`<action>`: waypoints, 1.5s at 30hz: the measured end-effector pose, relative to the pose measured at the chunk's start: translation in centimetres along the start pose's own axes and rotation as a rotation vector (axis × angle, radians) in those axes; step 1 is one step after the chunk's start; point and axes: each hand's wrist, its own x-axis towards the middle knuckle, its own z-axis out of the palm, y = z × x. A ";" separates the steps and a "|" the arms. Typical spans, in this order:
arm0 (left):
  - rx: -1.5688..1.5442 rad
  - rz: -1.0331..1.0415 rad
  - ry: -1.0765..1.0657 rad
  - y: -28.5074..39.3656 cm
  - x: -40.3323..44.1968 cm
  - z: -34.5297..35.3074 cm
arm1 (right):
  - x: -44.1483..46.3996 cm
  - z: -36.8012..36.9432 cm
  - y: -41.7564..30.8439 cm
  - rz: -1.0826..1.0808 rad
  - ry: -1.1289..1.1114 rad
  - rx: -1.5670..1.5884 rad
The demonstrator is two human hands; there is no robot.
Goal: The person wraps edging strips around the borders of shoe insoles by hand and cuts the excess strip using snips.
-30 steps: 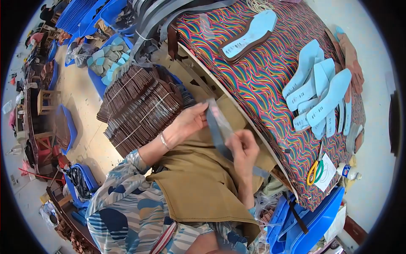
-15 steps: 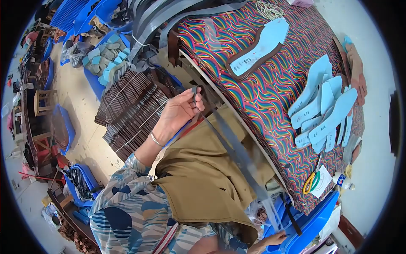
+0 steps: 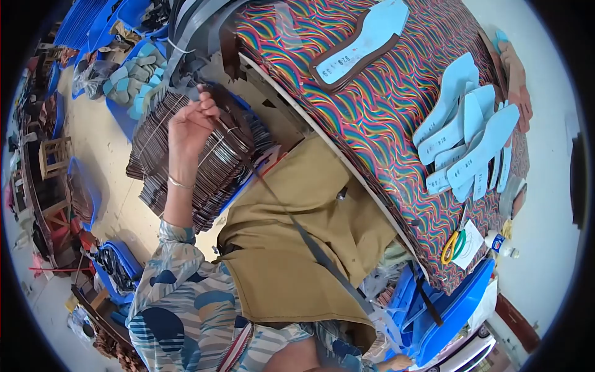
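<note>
Pinching far-left end of dark strip (image 3: pixel 314 245) w/ L hand (image 3: pixel 193 124), seen over bundled brown pcs (image 3: pixel 162 186). Running diag. across tan apron (image 3: pixel 279 279), long axis far-left to near-right, toward R hand (image 3: pixel 395 363) by blue bin (image 3: pixel 462 313). Can't tell R hand's grip, mostly cut off at view edge. Touching L hand for sure.

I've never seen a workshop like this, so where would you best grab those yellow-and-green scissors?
Probably by the yellow and green loops, using the right hand and coming from the corner of the table at the bottom of the view: the loops lie toward that corner, while the thin blades point away.
</note>
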 end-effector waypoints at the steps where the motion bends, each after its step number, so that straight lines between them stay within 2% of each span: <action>1: 0.005 -0.016 0.008 -0.9 -0.3 0.3 | 1.1 0.6 0.7 -0.042 -0.006 -0.009; 2: -0.001 -0.070 -0.085 -1.7 -0.5 -0.2 | 2.0 1.1 1.1 -0.084 -0.012 -0.016; 3: 0.057 -0.067 -0.069 -2.9 -1.2 0.4 | 3.0 1.6 1.3 -0.125 -0.018 -0.021; 4: 0.119 -0.063 -0.053 -4.4 -2.0 1.4 | 2.3 -2.2 -3.7 -0.167 -0.028 -0.025; 5: 0.144 -0.082 -0.053 -5.6 -2.6 1.8 | 0.7 -5.7 -10.8 -0.222 -0.101 0.207; 6: 0.207 -0.082 -0.056 -7.0 -3.4 3.3 | -0.3 -5.3 -15.5 -0.375 -0.029 0.435; 7: 0.273 -0.086 -0.063 -8.2 -4.2 4.8 | -1.8 -4.6 -20.0 -0.438 -0.087 0.663; 8: 0.240 -0.132 -0.079 -9.0 -4.7 5.5 | -5.1 -7.5 -27.1 -0.458 -0.255 1.065; 9: 0.207 -0.185 -0.096 -9.8 -5.1 6.1 | -8.1 -10.9 -33.4 -0.660 -0.315 1.120; 11: 0.200 -0.227 -0.111 -11.4 -5.9 7.8 | -12.3 -16.9 -42.6 -0.888 -0.745 1.296; 12: 0.178 -0.285 -0.140 -11.9 -6.1 8.5 | -14.2 -20.1 -46.6 -0.999 -0.771 1.455; 13: 0.158 -0.342 -0.167 -12.4 -6.3 9.1 | -16.0 -21.9 -49.3 -0.884 -1.040 1.639; 15: 0.180 -0.378 -0.190 -12.9 -6.4 10.1 | -18.1 -22.3 -52.1 -1.113 -1.379 1.547; 16: 0.191 -0.393 -0.206 -12.8 -6.0 10.4 | -19.2 -22.2 -52.5 -1.222 -1.310 1.666; 17: 0.226 -0.378 -0.094 -12.5 -5.6 10.7 | -19.9 -22.2 -52.5 -1.337 -1.236 1.772; 19: 0.151 -0.364 -0.093 -11.1 -3.9 9.6 | -19.6 -22.6 -51.0 -1.290 -1.225 1.779; 21: 0.150 -0.277 -0.135 -9.8 -2.3 7.7 | -18.9 -20.8 -48.7 -1.468 -0.900 1.618; 23: 0.075 -0.306 -0.198 -8.7 -1.3 6.4 | -18.5 -20.5 -45.9 -1.419 -1.028 1.422; 24: 0.211 -0.260 -0.084 -10.0 -2.6 8.4 | -18.6 -20.1 -45.1 -1.426 -1.025 1.424; 26: 0.275 -0.241 -0.032 -11.5 -3.0 9.3 | -18.9 -19.2 -43.9 -1.510 -1.112 1.307; 27: 0.259 -0.229 -0.049 -11.7 -2.8 9.3 | -18.9 -19.0 -43.7 -1.505 -1.107 1.301; 29: 0.281 -0.230 -0.056 -12.5 -3.0 9.5 | -18.7 -18.7 -43.3 -1.254 -1.449 1.240; 31: 0.308 -0.226 -0.057 -12.8 -3.6 9.4 | -17.1 -19.6 -43.7 -1.270 -1.420 1.156; 33: 0.329 -0.251 -0.224 -13.0 -4.2 8.6 | -16.5 -20.3 -45.3 -1.286 -1.385 1.081; 34: 0.362 -0.287 -0.144 -13.5 -5.1 9.5 | -16.6 -20.3 -46.4 -1.189 -1.217 1.333; 35: 0.339 -0.353 -0.169 -14.1 -5.9 9.2 | -16.6 -20.5 -47.3 -1.076 -1.032 1.563; 37: 0.351 -0.500 -0.188 -15.3 -7.6 9.6 | -16.6 -21.6 -48.7 -0.698 -1.197 1.630; 38: 0.335 -0.580 -0.241 -16.1 -8.5 9.4 | -16.5 -21.8 -49.4 -0.683 -1.186 1.620; 39: 0.316 -0.655 -0.294 -17.0 -9.4 9.2 | -16.3 -22.0 -50.1 -0.466 -1.446 1.738; 40: 0.413 -0.744 -0.254 -17.6 -10.6 10.1 | -16.3 -22.1 -50.0 -0.225 -1.699 1.835; 41: 0.415 -0.807 -0.276 -18.3 -11.5 10.0 | -16.3 -21.9 -49.5 -0.229 -1.692 1.824; 43: 0.330 -0.931 -0.306 -19.6 -12.6 9.5 | -16.4 -21.0 -48.8 0.016 -1.633 2.143; 44: 0.316 -0.918 -0.303 -19.9 -12.8 9.3 | -16.3 -20.3 -48.0 0.060 -1.545 2.171; 45: 0.291 -1.010 -0.350 -20.0 -13.0 9.4 | -15.9 -19.7 -47.1 0.027 -1.559 2.195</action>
